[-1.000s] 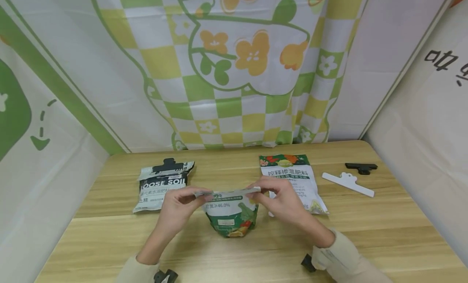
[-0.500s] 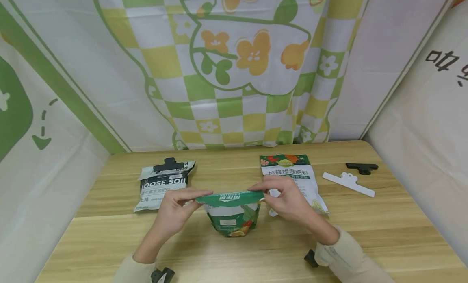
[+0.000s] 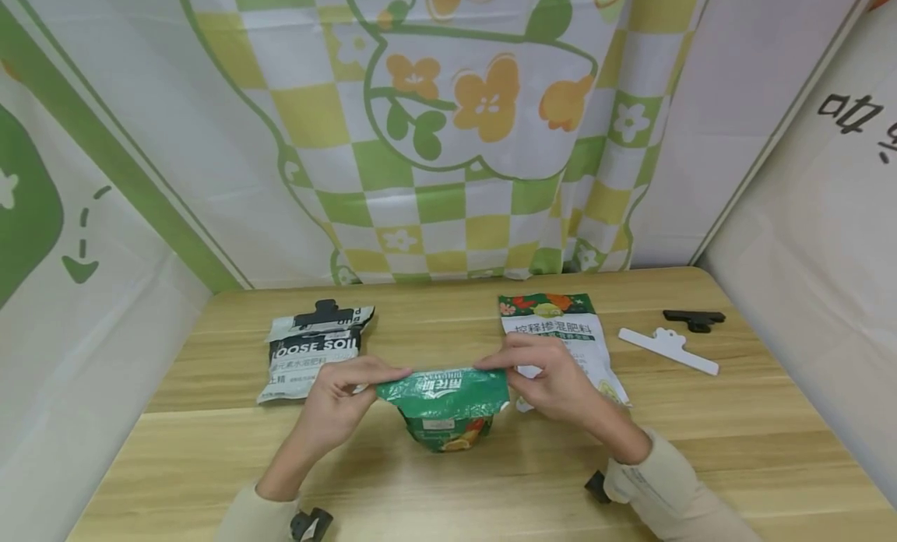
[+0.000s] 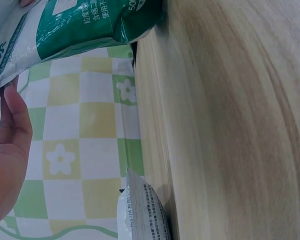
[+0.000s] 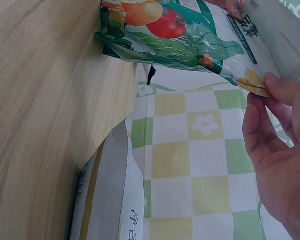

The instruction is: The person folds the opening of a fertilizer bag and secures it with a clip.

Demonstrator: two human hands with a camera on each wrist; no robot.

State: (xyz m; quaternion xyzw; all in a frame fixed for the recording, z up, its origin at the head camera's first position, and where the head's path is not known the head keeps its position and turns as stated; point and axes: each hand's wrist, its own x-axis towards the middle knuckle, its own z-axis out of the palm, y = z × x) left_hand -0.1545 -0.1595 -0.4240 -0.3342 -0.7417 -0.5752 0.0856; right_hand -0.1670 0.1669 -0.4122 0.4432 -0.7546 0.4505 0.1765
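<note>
A green-and-white fertilizer bag (image 3: 443, 398) stands upright on the table in front of me, its top folded over toward me. My left hand (image 3: 339, 398) pinches the left end of the fold between thumb and fingers. At the other end, my right hand (image 3: 550, 382) pinches the fold the same way. Vegetable pictures cover the bag's side (image 5: 175, 42) in the right wrist view. In the left wrist view the bag's green lower part (image 4: 85, 30) shows, with the left thumb and fingers at its upper edge.
A "LOOSE SOIL" bag (image 3: 308, 374) with a black clip (image 3: 325, 314) across its top lies at left. Behind my right hand lies another fertilizer bag (image 3: 585, 351). Farther right are a white clip (image 3: 669, 351) and a black clip (image 3: 694, 321). A checkered cloth (image 3: 448, 207) hangs behind the wooden table (image 3: 420, 503).
The bag's top edge has been turned over toward me, so its green back now covers much of the white front. Both hands have kept their hold at the two ends.
</note>
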